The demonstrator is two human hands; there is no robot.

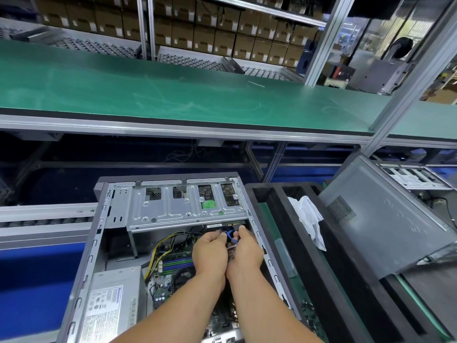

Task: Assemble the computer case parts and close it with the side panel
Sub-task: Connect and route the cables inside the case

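Blue cable point(230, 236) pinched between left hand point(210, 251) and right hand point(244, 251) grips, under drive cage point(183, 209)

Head view, downward (close) over case point(173, 243)

Two bare forearms reach forward side by side, wrists nearly touching. The left hand point(209, 253) and right hand point(244, 252) meet with knuckles up, fingers curled inward and fingertips pinched close together at a shared point just ahead of them.
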